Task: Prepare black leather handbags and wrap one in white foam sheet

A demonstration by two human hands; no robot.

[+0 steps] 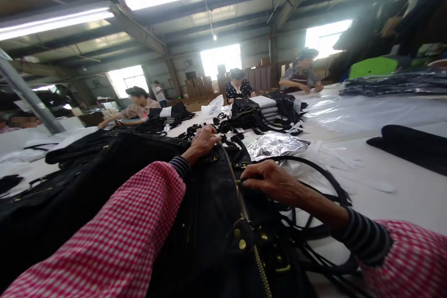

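A black bag (206,223) with a gold-toothed zipper (240,200) and brass studs lies before me. My right hand (267,179) is pinched at the zipper, where a small gold zipper pull (239,181) shows by the fingertips. Farther up, my left hand (202,142) rests at the top end of the zipper, its fingers bent over the bag's edge. Whatever is beneath those fingers is hidden. Black straps (324,172) loop out on the bag's right side.
More black bags (104,158) are piled to the left. Crumpled silver foil (275,144) and white strips (335,158) lie on the white table (412,205). Stacked bags (268,111) stand farther back. Several people work across the table. Clear plastic sheets (349,111) spread at the right.
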